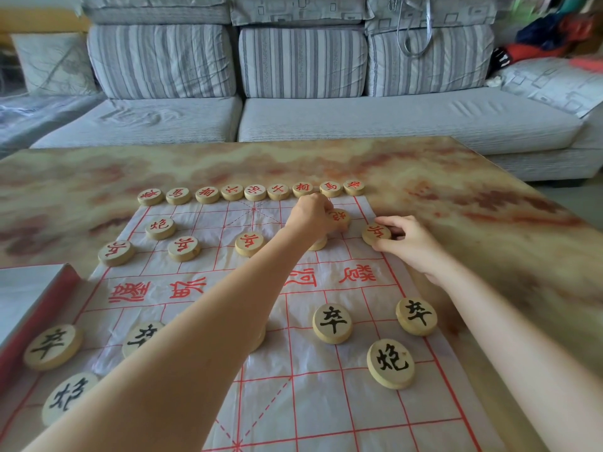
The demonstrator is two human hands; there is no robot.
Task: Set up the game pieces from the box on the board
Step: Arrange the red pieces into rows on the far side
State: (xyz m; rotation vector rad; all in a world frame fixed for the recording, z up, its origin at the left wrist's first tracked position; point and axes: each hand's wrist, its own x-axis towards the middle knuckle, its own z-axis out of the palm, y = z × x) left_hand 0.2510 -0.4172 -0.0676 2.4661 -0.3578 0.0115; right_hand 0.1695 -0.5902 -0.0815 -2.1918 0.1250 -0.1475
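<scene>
Head view: a big brown-and-cream marbled table (456, 177) carries everything. On it, under both hands, lies the thin white crinkled sheet board w/ red grid (326, 402). It looks flimsy and prob. shifts or wrinkles if discs get dragged.

Well to the left of the left hand, at the board's near-left corner, sits the grey box w/ red wall (49, 298); contents not visible. Just beyond the left hand, along the far edge, runs a row of nine red-lettered round wooden discs (255, 192). Nearer than both hands, on the near half, lie black-lettered wooden discs (332, 322).

The left hand (313, 216) is curled, fingertips gripping a red-lettered cannon disc (339, 218) on the grid. Another disc is half hidden under its wrist. The right hand (408, 243), just right of the left, pinches a red-lettered soldier disc (377, 233) by its rim btwn thumb and fingers, at the board's right line.

Judgement: discs seem stiff, thick, smooth, fairly light, not fragile. Best taken at opposite rim points, lifted not slid, then set flat on a crossing, since the sheet may creep.
</scene>
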